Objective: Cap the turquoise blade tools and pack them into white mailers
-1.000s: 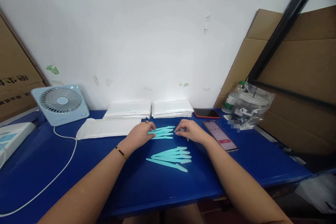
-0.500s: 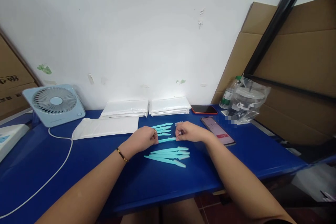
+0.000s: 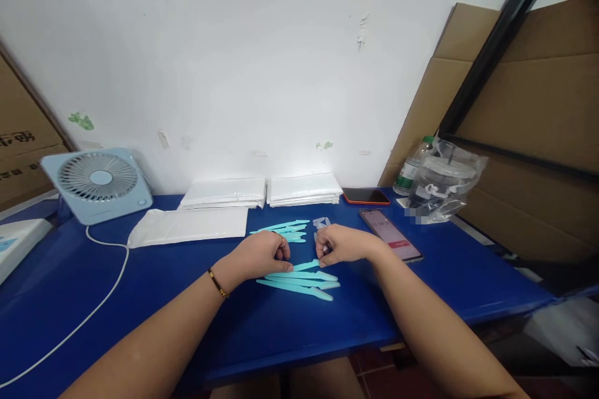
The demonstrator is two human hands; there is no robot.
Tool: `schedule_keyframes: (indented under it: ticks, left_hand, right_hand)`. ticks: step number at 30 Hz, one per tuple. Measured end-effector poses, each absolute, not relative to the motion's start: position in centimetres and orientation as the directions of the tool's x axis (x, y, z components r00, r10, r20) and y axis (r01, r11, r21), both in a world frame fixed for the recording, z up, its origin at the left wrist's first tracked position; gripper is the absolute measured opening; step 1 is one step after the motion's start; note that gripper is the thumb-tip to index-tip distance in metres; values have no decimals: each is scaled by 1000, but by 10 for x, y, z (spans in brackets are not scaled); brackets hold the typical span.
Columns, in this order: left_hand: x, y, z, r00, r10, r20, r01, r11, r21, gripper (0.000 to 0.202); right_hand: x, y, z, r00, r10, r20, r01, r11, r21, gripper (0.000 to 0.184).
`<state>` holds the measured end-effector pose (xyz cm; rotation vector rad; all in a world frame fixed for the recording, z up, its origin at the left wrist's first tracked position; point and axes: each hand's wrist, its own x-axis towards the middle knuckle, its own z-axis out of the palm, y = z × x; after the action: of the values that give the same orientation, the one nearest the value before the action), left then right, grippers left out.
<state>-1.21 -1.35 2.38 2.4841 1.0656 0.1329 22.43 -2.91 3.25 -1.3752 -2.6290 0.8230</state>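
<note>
My left hand [image 3: 266, 255] is closed, thumb and fingers at the handle end of a turquoise eyebrow razor [image 3: 306, 266]. Pinched at the razor's other end are the fingertips of my right hand [image 3: 339, 244]; a small pale piece shows among its curled fingers, too hidden to name. Just below lie several more turquoise eyebrow razors [image 3: 299, 290], fanned out with their pale blade ends to the right. Beyond my left hand is another group of turquoise razors [image 3: 285, 225], partly covered by it. Small clear plastic pieces [image 3: 321, 222] lie beyond my right hand.
White packets [image 3: 224, 192] and another white stack [image 3: 304, 189] stand against the wall, with a flat white packet [image 3: 191, 227] in front. A blue fan [image 3: 98, 184] with its cable is left. Two phones [image 3: 390, 234], a bottle [image 3: 408, 171] and a bagged cup [image 3: 444, 184] are right.
Both hands have come nearer to me, from between the two razor groups to the near group's far edge. One fewer loose razor shows there; more of the far group and the clear pieces is visible.
</note>
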Motion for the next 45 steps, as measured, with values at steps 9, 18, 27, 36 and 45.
schedule_keyframes:
  ticks: [9,18,27,36,45]
  left_hand:
    - [-27,4,27,599,800,-38,786,-579,218,15]
    - [-14,-15,31,711,697,-94,673,-635,380,22]
    - [-11,-17,27,627,777,-55,754,-588,292,15]
    - [-22,-8,34,598,802,-8,758,-562,332,26]
    - [-4,-30,29,677,709,-196,715,-572,402,9]
  right_hand:
    - [232,-20,25,-484,875,27,770,440,-462,8]
    - [242,-18,26,-428,902,55,754,389,-530,12]
    - [235,-23,30,-632,759,-157,679,445,-584,26]
    - [242,-15,27,-358,933,46,791,329,-516,17]
    - [239,-23,36,-533,844,-65,722,414,-554,22]
